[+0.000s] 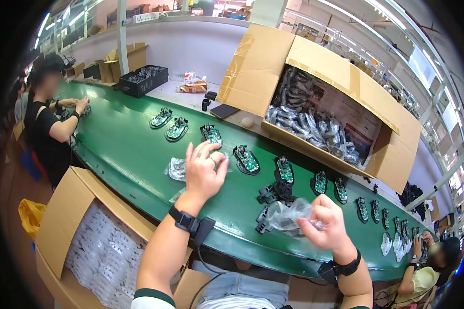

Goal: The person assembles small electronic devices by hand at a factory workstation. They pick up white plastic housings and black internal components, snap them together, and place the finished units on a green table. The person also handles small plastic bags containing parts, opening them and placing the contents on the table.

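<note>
My right hand (325,224) is closed on a crumpled clear plastic bag (288,215), near the front of the green work surface (139,149). Next to the bag lie several black plastic parts (276,193). My left hand (206,167) is raised over the surface, fingers loosely bent and apart, with nothing visible in them. Beside its wrist lies another clear plastic bag (176,169). Just beyond its fingertips stands a green circuit board in a black shell (211,135). A similar board (246,159) sits to its right, one of several in a row.
A large open carton (314,149) of bagged parts stands along the far side. Another carton (69,221), holding clear-wrapped pieces, is at my left. A black crate (144,82) sits far left. Co-workers work at the left (51,118) and right (417,278) ends.
</note>
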Demonstrator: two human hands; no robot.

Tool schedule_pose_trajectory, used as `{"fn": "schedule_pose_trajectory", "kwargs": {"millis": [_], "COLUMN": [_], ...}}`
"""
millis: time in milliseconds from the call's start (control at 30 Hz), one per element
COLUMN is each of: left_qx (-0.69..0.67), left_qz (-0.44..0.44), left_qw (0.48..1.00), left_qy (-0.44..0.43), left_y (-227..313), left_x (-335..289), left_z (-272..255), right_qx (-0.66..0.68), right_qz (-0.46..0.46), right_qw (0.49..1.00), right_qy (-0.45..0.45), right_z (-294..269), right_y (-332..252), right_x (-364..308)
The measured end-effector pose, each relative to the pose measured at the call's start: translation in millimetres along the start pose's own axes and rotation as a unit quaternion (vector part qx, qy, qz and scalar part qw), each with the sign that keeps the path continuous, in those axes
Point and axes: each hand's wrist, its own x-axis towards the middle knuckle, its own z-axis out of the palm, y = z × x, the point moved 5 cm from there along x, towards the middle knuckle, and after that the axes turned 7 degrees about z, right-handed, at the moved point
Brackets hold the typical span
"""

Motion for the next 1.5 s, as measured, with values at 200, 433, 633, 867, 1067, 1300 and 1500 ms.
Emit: {"fn": "schedule_pose_trajectory", "kwargs": {"millis": [200,433,633,867,1067,1300,1500], "left_qx": [-0.483,-0.567,-0.518,-0.397,-0.375,-0.385,-0.403], "left_qz": [-0.268,-0.289,-0.317,-0.169,-0.051,-0.044,-0.073], "left_qw": [0.833,0.769,0.794,0.896,0.917,0.912,0.900], "left_qy": [-0.031,-0.061,-0.020,-0.105,-0.129,-0.135,-0.149], "left_y": [32,57,45,69,83,82,89], "left_x": [-18,-38,-47,-49,-48,-45,-50], "left_z": [19,35,41,35,30,28,34], "right_qx": [0.183,0.057,-0.065,-0.140,-0.163,-0.178,0.125], "right_qz": [0.066,0.081,0.167,0.081,0.095,0.145,0.406], "right_qw": [0.981,0.995,0.970,0.978,0.976,0.971,0.894], "right_qy": [-0.016,0.012,-0.165,-0.131,-0.106,0.069,0.143], "right_z": [35,47,42,-13,-20,-70,-135], "right_y": [38,28,66,60,61,83,155], "right_x": [-2,20,34,64,71,36,-155]}}
